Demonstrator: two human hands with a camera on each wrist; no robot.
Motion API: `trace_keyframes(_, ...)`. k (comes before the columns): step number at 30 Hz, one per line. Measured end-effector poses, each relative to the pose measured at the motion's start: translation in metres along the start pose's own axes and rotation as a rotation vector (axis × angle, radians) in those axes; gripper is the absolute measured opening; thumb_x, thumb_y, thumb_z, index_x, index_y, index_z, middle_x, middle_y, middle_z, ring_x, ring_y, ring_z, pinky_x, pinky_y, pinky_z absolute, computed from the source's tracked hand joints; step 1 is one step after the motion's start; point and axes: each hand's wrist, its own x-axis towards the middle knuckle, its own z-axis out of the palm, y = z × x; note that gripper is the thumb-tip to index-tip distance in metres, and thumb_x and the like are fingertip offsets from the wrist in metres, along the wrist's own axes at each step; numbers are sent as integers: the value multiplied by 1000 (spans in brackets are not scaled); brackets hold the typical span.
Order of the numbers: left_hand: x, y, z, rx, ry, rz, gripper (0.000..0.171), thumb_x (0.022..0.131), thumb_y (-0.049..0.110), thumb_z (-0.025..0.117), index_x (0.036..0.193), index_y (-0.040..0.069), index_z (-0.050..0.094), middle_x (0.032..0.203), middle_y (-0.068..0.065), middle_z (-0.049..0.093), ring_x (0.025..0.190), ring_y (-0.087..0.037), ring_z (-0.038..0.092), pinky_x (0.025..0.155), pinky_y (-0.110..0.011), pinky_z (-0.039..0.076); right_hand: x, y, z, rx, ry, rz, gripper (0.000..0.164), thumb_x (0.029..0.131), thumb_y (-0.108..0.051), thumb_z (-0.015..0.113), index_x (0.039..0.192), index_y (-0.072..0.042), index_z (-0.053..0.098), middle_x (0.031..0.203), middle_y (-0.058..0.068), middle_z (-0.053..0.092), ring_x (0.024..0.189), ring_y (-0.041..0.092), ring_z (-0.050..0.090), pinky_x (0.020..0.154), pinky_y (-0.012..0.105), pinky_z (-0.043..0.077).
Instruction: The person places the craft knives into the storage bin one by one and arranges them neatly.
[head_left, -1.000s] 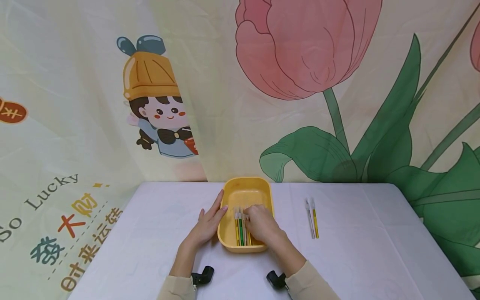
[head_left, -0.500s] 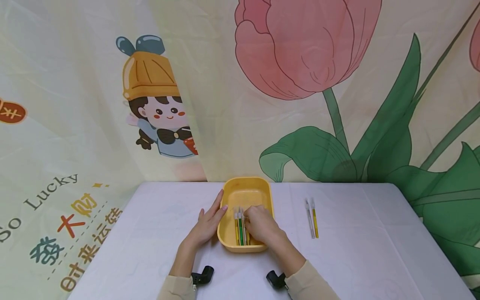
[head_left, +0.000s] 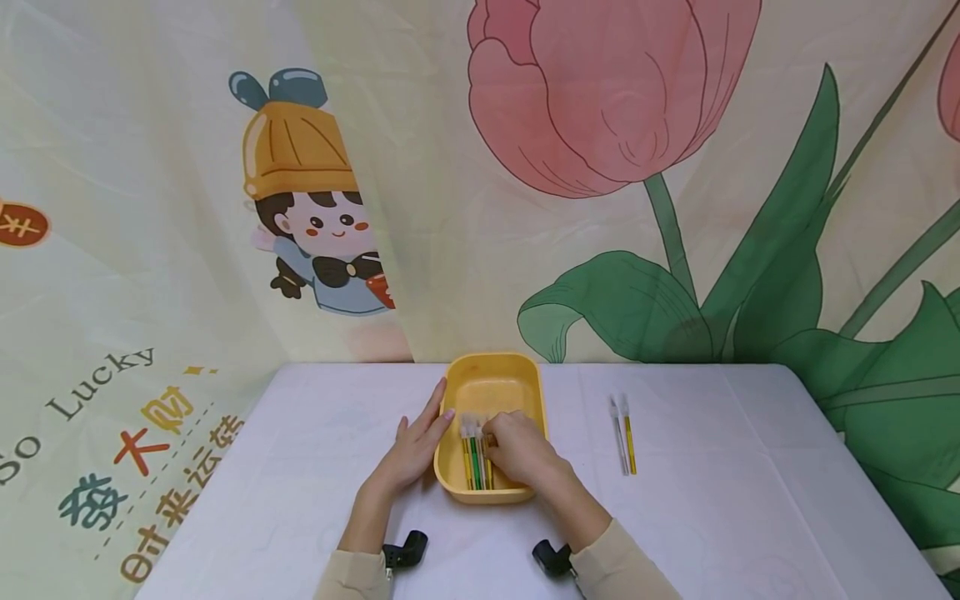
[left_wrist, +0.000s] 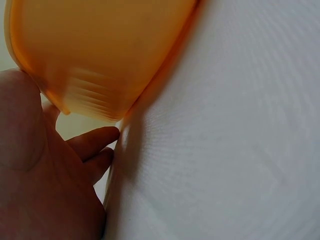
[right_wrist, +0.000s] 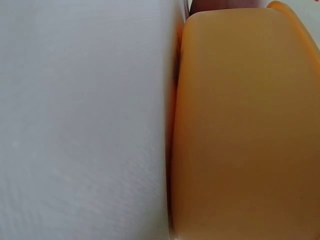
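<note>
In the head view, a yellow plastic tray (head_left: 495, 367) stands on the white table. Several slim pen-like sticks (head_left: 475, 458), in yellow, green and brown with whitish clear tops, lie side by side lengthwise in its near half. My left hand (head_left: 411, 450) rests along the tray's left side, fingers extended by the rim. In the left wrist view, that hand (left_wrist: 45, 155) lies against the tray's outer wall (left_wrist: 100, 55). My right hand (head_left: 521, 450) reaches inside with bent fingers touching the rightmost sticks. Its fingertips are hidden, and the right wrist view shows mainly the tray's outer wall (right_wrist: 245, 120).
Two more slim sticks, one pale (head_left: 619, 442) and one yellow (head_left: 629, 442), lie on the white tablecloth (head_left: 720, 500) to the right of the tray. A printed curtain (head_left: 450, 250) hangs behind the table. Each wrist bears a black camera.
The row of sticks in the tray has shifted slightly left, and my right fingers have moved a little left with it. My left hand and the tray stay in place.
</note>
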Motion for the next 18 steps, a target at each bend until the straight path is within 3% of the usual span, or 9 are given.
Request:
trace_keyframes(12,0,-1,0,-10,-2,-2,63,110,58,33,165,47,6,173,14,17,160,-26,24,126,-64,-16,0,3,-2,33,17,-30,28,91,-4,76,119,0,77,80,1,69,68,13,56,57,22,46)
trace_keyframes(15,0,0,0,-9,-5,-8,62,110,59,33,164,50,6,173,15,17,160,-25,24,126,-63,-16,0,3,-3,39,18,-37,33,92,-4,74,124,0,75,81,2,68,69,13,56,58,22,46)
trace_keyframes(18,0,0,0,-7,-8,-12,60,110,57,33,164,52,6,172,16,17,161,-25,24,127,-62,-16,-1,2,-5,34,40,-41,35,92,-4,73,128,-1,73,94,5,74,77,14,59,66,24,52)
